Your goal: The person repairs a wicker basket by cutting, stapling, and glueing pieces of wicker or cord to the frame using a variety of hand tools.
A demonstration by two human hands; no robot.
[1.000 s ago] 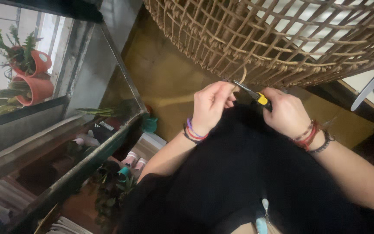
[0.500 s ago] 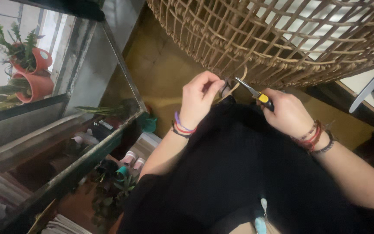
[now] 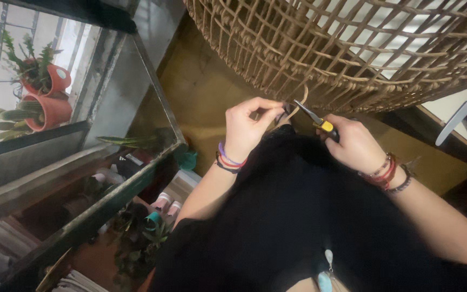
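Up close, left hand (image 3: 247, 127) fingers pinch a tan strip (image 3: 297, 106) while right hand (image 3: 355, 146) grips yellow-handled pliers (image 3: 315, 119).

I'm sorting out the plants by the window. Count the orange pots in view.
2, both at the upper left behind the glass: one orange pot tilted higher up, the other orange pot just below it, each holding a spiky green plant. More may be hidden out of frame.
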